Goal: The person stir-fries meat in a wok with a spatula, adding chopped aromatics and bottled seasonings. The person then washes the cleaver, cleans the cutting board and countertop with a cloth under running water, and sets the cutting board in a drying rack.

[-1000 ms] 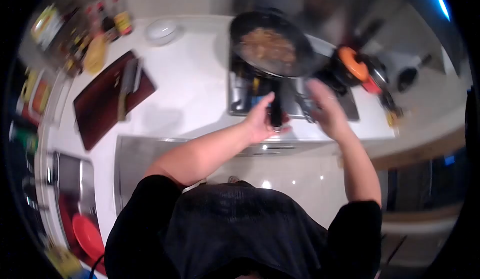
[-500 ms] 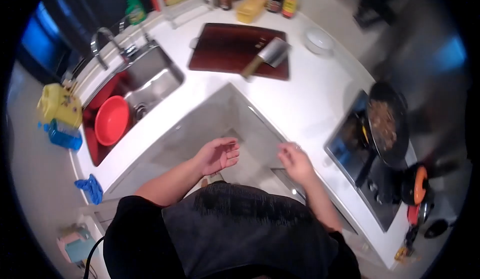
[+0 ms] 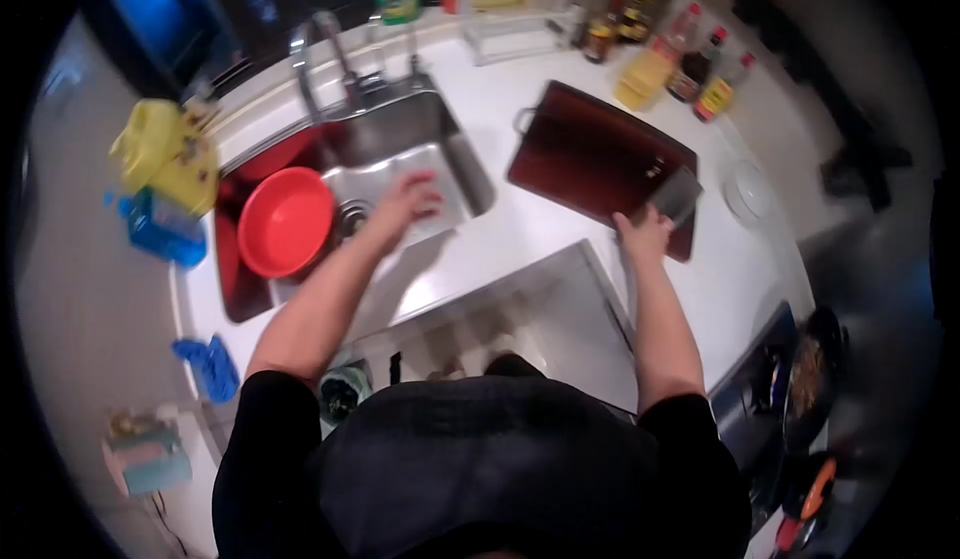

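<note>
My right hand (image 3: 645, 232) is closed around the handle of a cleaver, whose wide blade (image 3: 676, 196) rests over the right part of a dark red-brown cutting board (image 3: 590, 149). The hand hides the handle. Small pale bits lie on the board beside the blade. My left hand (image 3: 410, 199), somewhat blurred, is held over the steel sink (image 3: 462, 164) with its fingers apart and nothing in them. To its left a red basin (image 3: 287, 221) sits in the sink, below the faucet (image 3: 335, 64).
A white bowl (image 3: 746, 191) stands right of the board, with sauce bottles (image 3: 722, 89) behind. A pan of food (image 3: 808, 374) is on the stove at right. A yellow jug (image 3: 165, 154), a blue bottle (image 3: 165, 229) and a blue cloth (image 3: 208, 366) line the left side.
My right hand has reached forward from near my body to the cleaver and closed on its handle. My left hand has moved forward over the sink. The view has turned right-to-left toward the sink.
</note>
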### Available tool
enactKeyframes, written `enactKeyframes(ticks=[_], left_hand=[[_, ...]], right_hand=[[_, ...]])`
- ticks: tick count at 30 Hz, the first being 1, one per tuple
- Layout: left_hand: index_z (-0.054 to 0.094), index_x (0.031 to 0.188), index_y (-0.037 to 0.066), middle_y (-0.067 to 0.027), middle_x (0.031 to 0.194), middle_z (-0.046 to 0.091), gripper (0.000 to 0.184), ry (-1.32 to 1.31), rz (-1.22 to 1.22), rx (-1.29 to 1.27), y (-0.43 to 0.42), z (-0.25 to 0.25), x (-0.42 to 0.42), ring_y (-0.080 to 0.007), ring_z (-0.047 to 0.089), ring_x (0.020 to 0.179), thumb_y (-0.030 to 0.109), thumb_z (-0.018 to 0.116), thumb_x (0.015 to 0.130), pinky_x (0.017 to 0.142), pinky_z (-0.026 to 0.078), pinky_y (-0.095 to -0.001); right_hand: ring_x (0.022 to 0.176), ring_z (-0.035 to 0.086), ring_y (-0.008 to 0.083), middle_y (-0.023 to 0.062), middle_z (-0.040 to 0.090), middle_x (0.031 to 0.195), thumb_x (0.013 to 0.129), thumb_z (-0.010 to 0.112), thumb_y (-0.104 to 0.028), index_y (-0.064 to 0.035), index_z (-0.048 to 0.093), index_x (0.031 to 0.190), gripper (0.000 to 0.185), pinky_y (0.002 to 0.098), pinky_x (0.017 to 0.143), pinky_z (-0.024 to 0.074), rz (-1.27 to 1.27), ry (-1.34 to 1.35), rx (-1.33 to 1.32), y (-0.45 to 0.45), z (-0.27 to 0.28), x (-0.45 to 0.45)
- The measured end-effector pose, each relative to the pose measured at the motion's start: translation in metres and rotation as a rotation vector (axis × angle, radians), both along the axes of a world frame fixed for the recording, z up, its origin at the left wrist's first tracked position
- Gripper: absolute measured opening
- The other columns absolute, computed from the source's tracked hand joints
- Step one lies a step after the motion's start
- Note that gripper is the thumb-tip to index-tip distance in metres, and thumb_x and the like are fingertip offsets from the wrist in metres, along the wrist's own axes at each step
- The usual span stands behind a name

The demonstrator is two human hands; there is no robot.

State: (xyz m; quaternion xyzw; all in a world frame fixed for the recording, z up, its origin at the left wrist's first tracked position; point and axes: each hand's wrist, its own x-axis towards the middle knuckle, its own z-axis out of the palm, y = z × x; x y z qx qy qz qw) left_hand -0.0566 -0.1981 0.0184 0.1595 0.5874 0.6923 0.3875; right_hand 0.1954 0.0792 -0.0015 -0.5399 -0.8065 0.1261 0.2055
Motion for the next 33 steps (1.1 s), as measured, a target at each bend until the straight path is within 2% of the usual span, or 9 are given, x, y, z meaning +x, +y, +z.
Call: enactKeyframes(ticks=[3, 4, 7, 9, 14, 19, 25, 29, 33], left_hand=[[0.043, 0.11, 0.005, -0.0108, 0.1, 0.051, 0.031, 0.265, 0.118, 0.014, 0.037, 0.009, -0.049, -0.0178, 0.053, 0.086, 0.006, 0.047, 0.079, 0.069, 0.046, -0.0289], [0.043, 0.112, 0.005, -0.0107, 0.098, 0.052, 0.033, 0.317, 0.085, -0.094, 0.047, 0.002, -0.077, -0.017, 0.054, 0.082, 0.006, 0.048, 0.079, 0.068, 0.045, -0.0257], [0.039, 0.117, 0.002, -0.014, 0.103, 0.051, 0.044, 0.481, 0.212, -0.227, 0.074, -0.021, -0.141, -0.0199, 0.053, 0.085, 0.009, 0.052, 0.075, 0.072, 0.043, -0.0264], [0.033, 0.12, -0.003, -0.0206, 0.115, 0.041, 0.054, 0.884, 0.32, -0.363, 0.084, -0.061, -0.212, -0.0284, 0.044, 0.103, 0.012, 0.054, 0.073, 0.088, 0.035, -0.032], [0.018, 0.124, -0.013, -0.0275, 0.129, 0.022, 0.074, 1.179, 0.465, -0.692, 0.115, -0.053, -0.274, -0.0354, 0.021, 0.121, 0.016, 0.056, 0.067, 0.101, 0.017, -0.0302], [0.016, 0.125, -0.011, -0.0298, 0.13, 0.019, 0.076, 1.012, 0.626, -0.52, 0.145, -0.073, -0.295, -0.0347, 0.018, 0.124, 0.017, 0.053, 0.065, 0.101, 0.015, -0.0284], [0.022, 0.118, -0.019, -0.0325, 0.129, 0.016, 0.071, 1.229, 0.283, -0.994, 0.167, -0.063, -0.267, -0.0403, 0.013, 0.123, 0.021, 0.05, 0.067, 0.103, 0.01, -0.0329], [0.019, 0.12, -0.017, -0.0306, 0.13, 0.018, 0.071, 0.927, 0.486, -0.492, 0.149, -0.076, -0.219, -0.0372, 0.015, 0.124, 0.018, 0.05, 0.068, 0.104, 0.01, -0.033], [0.022, 0.126, -0.003, -0.0211, 0.122, 0.036, 0.059, 0.409, 0.513, -0.223, 0.071, -0.109, -0.118, -0.0299, 0.041, 0.107, 0.004, 0.048, 0.073, 0.088, 0.035, -0.0311]], right_hand=[[0.101, 0.043, 0.0409, 0.0314, 0.025, 0.118, 0.062, 0.062, -0.011, 0.0017, 0.025, 0.122, 0.072, 0.0381, 0.089, 0.0375, -0.085, -0.125, -0.247, 0.013, 0.014, -0.017], [0.105, 0.04, 0.0423, 0.0335, 0.02, 0.122, 0.064, 0.06, -0.01, 0.0037, 0.025, 0.122, 0.069, 0.0384, 0.089, 0.037, -0.141, -0.133, -0.273, 0.02, 0.014, -0.016], [0.085, 0.056, 0.0334, 0.024, 0.052, 0.097, 0.07, 0.051, -0.009, -0.0026, 0.028, 0.124, 0.059, 0.0365, 0.073, 0.0473, -0.064, 0.043, -0.049, 0.06, 0.015, 0.03], [0.044, 0.048, 0.014, 0.0102, 0.051, 0.068, 0.079, 0.046, -0.014, -0.0041, 0.034, 0.115, 0.04, 0.0265, 0.038, 0.0427, -0.184, 0.797, -0.502, 0.054, 0.046, 0.044], [0.038, 0.045, 0.0167, 0.009, 0.047, 0.058, 0.087, 0.042, -0.019, -0.0042, 0.033, 0.103, 0.024, 0.0286, 0.034, 0.038, -0.27, 0.946, -0.668, 0.056, 0.0, 0.071], [0.036, 0.043, 0.0151, 0.0063, 0.045, 0.053, 0.088, 0.041, -0.023, -0.0075, 0.033, 0.102, 0.022, 0.0289, 0.032, 0.0373, -0.254, 0.832, -0.756, 0.048, -0.011, 0.051], [0.035, 0.041, 0.0149, 0.0059, 0.044, 0.052, 0.087, 0.041, -0.023, -0.0069, 0.033, 0.11, 0.029, 0.0292, 0.032, 0.0367, -0.151, 0.609, -0.77, 0.017, -0.009, -0.011], [0.038, 0.043, 0.0132, 0.0041, 0.044, 0.054, 0.087, 0.043, -0.025, -0.0086, 0.035, 0.11, 0.029, 0.0279, 0.033, 0.0385, -0.054, 0.549, -0.892, -0.03, -0.001, -0.061], [0.038, 0.045, 0.0135, 0.0054, 0.047, 0.056, 0.087, 0.042, -0.024, -0.0062, 0.034, 0.109, 0.03, 0.0268, 0.034, 0.038, 0.33, 0.573, -1.246, -0.104, -0.001, -0.124]])
